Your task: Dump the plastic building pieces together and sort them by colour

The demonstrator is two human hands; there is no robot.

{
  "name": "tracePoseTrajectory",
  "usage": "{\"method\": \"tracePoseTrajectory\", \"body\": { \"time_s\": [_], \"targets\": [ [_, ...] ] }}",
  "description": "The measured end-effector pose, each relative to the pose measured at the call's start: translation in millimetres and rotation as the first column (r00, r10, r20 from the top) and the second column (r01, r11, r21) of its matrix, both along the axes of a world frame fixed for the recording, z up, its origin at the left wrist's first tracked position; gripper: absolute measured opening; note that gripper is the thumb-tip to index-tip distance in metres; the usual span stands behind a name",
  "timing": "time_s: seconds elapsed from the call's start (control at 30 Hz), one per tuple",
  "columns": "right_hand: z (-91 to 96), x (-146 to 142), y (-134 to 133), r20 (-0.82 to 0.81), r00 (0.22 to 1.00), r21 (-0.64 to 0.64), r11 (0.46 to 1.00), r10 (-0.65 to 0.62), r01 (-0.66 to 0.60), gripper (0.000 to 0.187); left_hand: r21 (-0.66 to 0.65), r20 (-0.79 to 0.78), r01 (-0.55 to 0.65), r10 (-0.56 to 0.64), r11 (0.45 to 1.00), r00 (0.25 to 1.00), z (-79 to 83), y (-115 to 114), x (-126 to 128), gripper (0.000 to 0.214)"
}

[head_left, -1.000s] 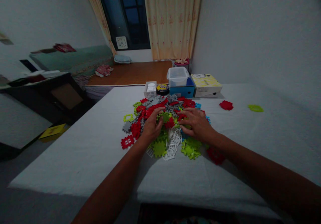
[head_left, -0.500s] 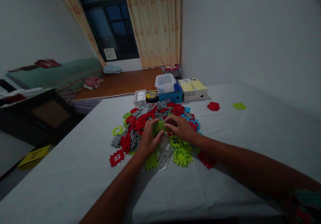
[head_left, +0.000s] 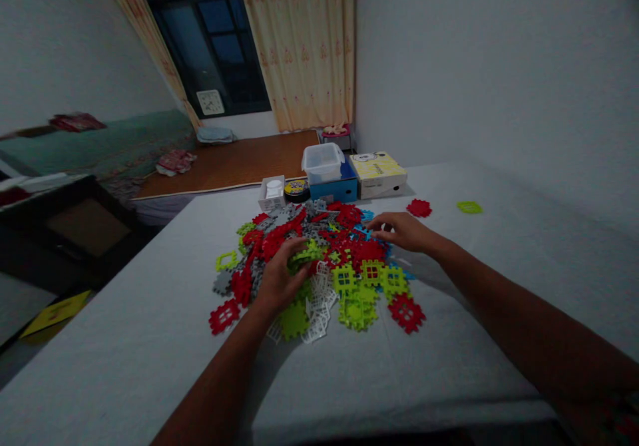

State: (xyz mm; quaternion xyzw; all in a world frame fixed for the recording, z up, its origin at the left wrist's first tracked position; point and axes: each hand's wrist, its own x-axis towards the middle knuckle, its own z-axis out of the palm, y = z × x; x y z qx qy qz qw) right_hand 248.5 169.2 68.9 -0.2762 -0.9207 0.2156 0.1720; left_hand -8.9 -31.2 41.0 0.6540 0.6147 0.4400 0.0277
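left hand (head_left: pixel 279 276) pinches green pieces (head_left: pixel 310 251), right hand (head_left: pixel 405 231) beside blue pieces (head_left: pixel 361 232), its grip unclear.

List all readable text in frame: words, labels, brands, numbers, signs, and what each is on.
Nothing reads legibly.
Yellow-and-white box: printing on lid and side, too small and blurred.
Round black-and-yellow tin: printed top, too small.
Square clock: dial markings, too blurred.

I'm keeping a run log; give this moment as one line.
left hand: holding green pieces; right hand: at blue pieces; nearby: white lattice pieces
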Motion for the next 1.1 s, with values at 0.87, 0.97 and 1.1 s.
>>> {"method": "tracePoseTrajectory", "body": {
  "time_s": [0.87, 0.97, 1.1],
  "targets": [
    [-48.0, 33.2, 60.2, -0.466, 0.722, -0.398, 0.85, -0.511, 0.344, 0.031, 0.234, -0.52, 0.134, 0.008, 0.963, 0.854, 3.0, 12.2, -4.5, 0.028],
    [-67.7, 60.7, 87.0, -0.47, 0.603, -0.3, 0.759, -0.644, 0.578, 0.028, 0.228, -0.512, 0.136, 0.0, 0.964, 0.859, -11.2, 12.9, -5.5, 0.034],
    [-80.2, 68.9, 98.7, -0.494, 0.588, -0.096, 0.713, -0.64, 0.695, 0.034, 0.198, -0.454, 0.138, -0.034, 0.971, 0.89, -14.6, 9.9, -5.7, 0.041]
  ]
}}
